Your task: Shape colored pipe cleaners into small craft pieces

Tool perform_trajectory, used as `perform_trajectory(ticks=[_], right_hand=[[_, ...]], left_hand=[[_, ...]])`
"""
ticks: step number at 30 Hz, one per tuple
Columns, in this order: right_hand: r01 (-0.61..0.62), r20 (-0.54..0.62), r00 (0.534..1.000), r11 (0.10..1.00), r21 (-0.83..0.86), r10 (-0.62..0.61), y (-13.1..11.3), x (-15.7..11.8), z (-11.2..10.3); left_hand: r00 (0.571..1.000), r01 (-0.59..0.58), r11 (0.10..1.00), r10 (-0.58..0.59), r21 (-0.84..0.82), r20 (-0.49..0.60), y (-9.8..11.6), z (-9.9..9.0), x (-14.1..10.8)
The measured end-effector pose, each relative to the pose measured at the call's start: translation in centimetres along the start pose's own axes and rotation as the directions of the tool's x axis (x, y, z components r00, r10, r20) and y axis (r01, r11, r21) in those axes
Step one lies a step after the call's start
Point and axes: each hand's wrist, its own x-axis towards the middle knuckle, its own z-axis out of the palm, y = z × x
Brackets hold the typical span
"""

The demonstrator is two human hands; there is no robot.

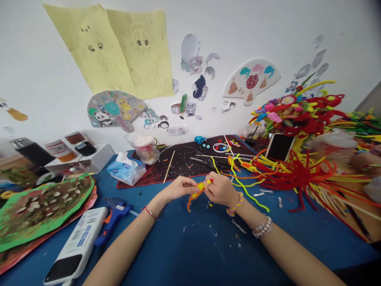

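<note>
Between my two hands is a small yellow and orange pipe-cleaner figure (pixel 197 192) with a red tip at its right end. My left hand (pixel 180 188) pinches its left side between thumb and fingers, and an orange end hangs down below. My right hand (pixel 220 189) is closed around the right end, its fingers curled so that part of the figure is hidden. Both hands are above the blue table mat (pixel 184 254). Loose yellow-green pipe cleaners (pixel 250 195) lie just right of my right hand.
A blue glue gun (pixel 114 222) and a white power bank (pixel 79 242) lie at left, near a tissue pack (pixel 126 169). Scissors (pixel 211 163) and a wooden stick (pixel 169 167) rest on the dark mat behind. At right are red pipe cleaners (pixel 300 174) and a phone (pixel 279 147).
</note>
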Motion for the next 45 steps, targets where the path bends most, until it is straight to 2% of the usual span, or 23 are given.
perform_trajectory(ticks=[3, 6, 10, 12, 15, 17, 21, 23, 25, 27, 29, 33, 37, 39, 42, 45], right_hand=[[-0.056, -0.023, 0.998, 0.996, 0.074, 0.058, -0.6, 0.0, 0.2], [-0.161, -0.048, 0.983, 0.964, 0.214, 0.175, -1.3, 0.0, 0.6], [-0.294, 0.028, 0.948, 0.839, 0.458, 0.317, -1.9, 0.4, 0.8], [-0.345, 0.132, 0.933, 0.722, 0.6, 0.335, -1.8, 0.8, 0.5], [-0.444, 0.325, 0.89, 0.45, 0.775, 0.319, -1.4, 1.3, 0.1], [-0.496, 0.413, 0.858, 0.282, 0.821, 0.307, -1.2, 1.4, 0.1], [-0.546, 0.485, 0.798, 0.086, 0.834, 0.358, -1.2, 1.2, 0.9], [-0.53, 0.492, 0.781, -0.007, 0.848, 0.384, -1.3, 1.0, 1.3], [-0.505, 0.52, 0.766, -0.147, 0.851, 0.378, -1.3, 0.9, 1.4], [-0.482, 0.565, 0.75, -0.301, 0.823, 0.343, -1.5, 0.9, 1.2], [-0.451, 0.584, 0.749, -0.405, 0.795, 0.313, -1.6, 1.0, 1.0], [-0.41, 0.577, 0.765, -0.473, 0.78, 0.288, -2.0, 1.1, 0.4], [-0.418, 0.575, 0.783, -0.482, 0.77, 0.238, -1.9, 1.0, 0.0], [-0.433, 0.577, 0.78, -0.457, 0.777, 0.243, -1.8, 1.1, -0.1], [-0.463, 0.566, 0.772, -0.355, 0.812, 0.29, -1.8, 1.2, -0.1], [-0.474, 0.545, 0.779, -0.278, 0.835, 0.309, -1.7, 1.2, -0.1]], left_hand=[[1.0, -0.011, 1.0, 0.01, 0.021, 0.016, -0.1, -0.2, 0.1], [1.0, -0.022, 0.999, 0.021, 0.032, 0.006, -0.2, -0.4, 0.1], [0.999, -0.034, 0.998, 0.034, 0.048, 0.004, 0.0, -0.9, -0.2], [0.998, -0.054, 0.997, 0.053, 0.057, 0.016, 0.2, -1.3, -0.4], [0.996, -0.091, 0.994, 0.089, 0.064, 0.028, 0.8, -1.7, -0.7], [0.995, -0.099, 0.991, 0.097, 0.086, 0.031, 1.0, -1.7, -0.7], [0.994, -0.097, 0.986, 0.09, 0.135, 0.06, 1.0, -1.2, -0.6], [0.993, -0.101, 0.982, 0.089, 0.157, 0.082, 1.1, -0.8, -0.7], [0.991, -0.114, 0.975, 0.098, 0.192, 0.093, 1.5, -0.4, -0.9], [0.986, -0.156, 0.958, 0.138, 0.24, 0.09, 2.1, 0.0, -1.1], [0.972, -0.235, 0.925, 0.217, 0.297, 0.094, 2.8, 0.2, -1.4], [0.925, -0.381, 0.837, 0.343, 0.393, 0.165, 4.3, 0.4, -1.9], [0.911, -0.412, 0.802, 0.36, 0.432, 0.201, 5.1, 0.5, -2.3], [0.924, -0.382, 0.823, 0.333, 0.42, 0.189, 5.2, 0.7, -2.3], [0.962, -0.266, 0.885, 0.216, 0.383, 0.169, 5.1, 0.8, -2.3], [0.977, -0.167, 0.919, 0.106, 0.358, 0.183, 5.2, 0.8, -2.2]])
